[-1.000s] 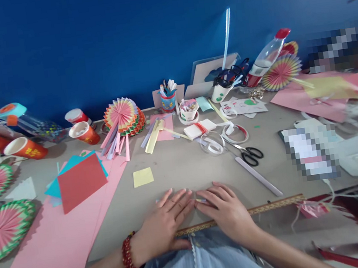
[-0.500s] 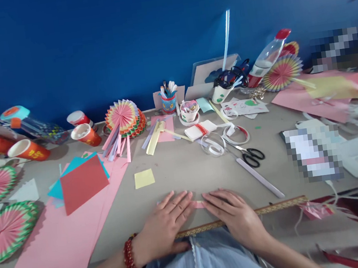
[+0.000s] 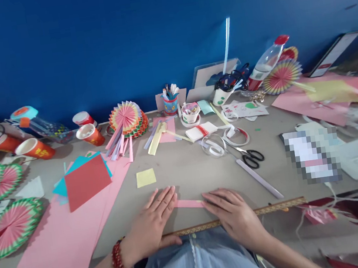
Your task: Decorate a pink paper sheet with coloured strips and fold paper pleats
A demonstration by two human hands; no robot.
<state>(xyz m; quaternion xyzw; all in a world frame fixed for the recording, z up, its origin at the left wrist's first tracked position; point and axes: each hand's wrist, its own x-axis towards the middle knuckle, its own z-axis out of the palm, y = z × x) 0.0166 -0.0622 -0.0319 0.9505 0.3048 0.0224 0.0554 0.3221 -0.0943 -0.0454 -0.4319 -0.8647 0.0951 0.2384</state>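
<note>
A narrow pink paper strip (image 3: 190,203) lies flat near the table's front edge, its middle showing between my hands. My left hand (image 3: 153,214) rests flat over the strip's left end, fingers stretched out. Over the right end lies my right hand (image 3: 231,208), also flat with the fingers extended. Both ends of the strip are hidden under the fingers. Just beyond my left fingertips is a small yellow paper square (image 3: 145,178). Black-handled scissors (image 3: 251,157) and a pale lilac folded strip (image 3: 259,178) lie to the right of my right hand.
Pink sheets (image 3: 57,238) with a red paper square (image 3: 88,181) lie left, near folded paper fans (image 3: 16,228). Paper cups (image 3: 90,134), a pen holder (image 3: 171,105), tape rolls (image 3: 236,136) and a tilted bottle (image 3: 268,60) stand along the back. A phone (image 3: 310,156) lies right.
My left hand has slid to the left along the strip, so more of the pink paper shows between my hands. My right hand stays in nearly the same place.
</note>
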